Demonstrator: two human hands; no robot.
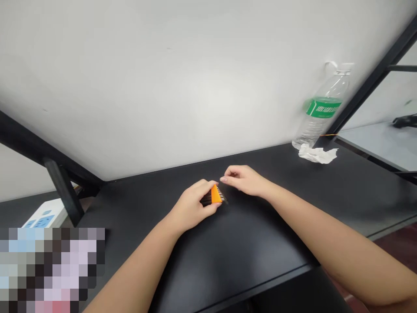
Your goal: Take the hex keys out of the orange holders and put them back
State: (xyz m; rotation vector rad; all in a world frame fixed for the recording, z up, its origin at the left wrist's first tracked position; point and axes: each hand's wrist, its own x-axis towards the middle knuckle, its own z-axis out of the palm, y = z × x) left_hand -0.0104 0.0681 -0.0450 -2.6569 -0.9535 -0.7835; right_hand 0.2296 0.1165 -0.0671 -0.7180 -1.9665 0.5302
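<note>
Your left hand [193,203] and right hand [246,180] are bare; your left forearm [138,263] and right forearm [316,224] are bare too, slender and smooth, broadening away from narrow wrists; your fingers look slim, their nails too small to make out clearly.

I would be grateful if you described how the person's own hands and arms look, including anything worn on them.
The left hand and right hand are ungloved. The left forearm and right forearm show no sleeve, watch, bracelet or cable. Whether any ring is worn is too small to tell.
</note>
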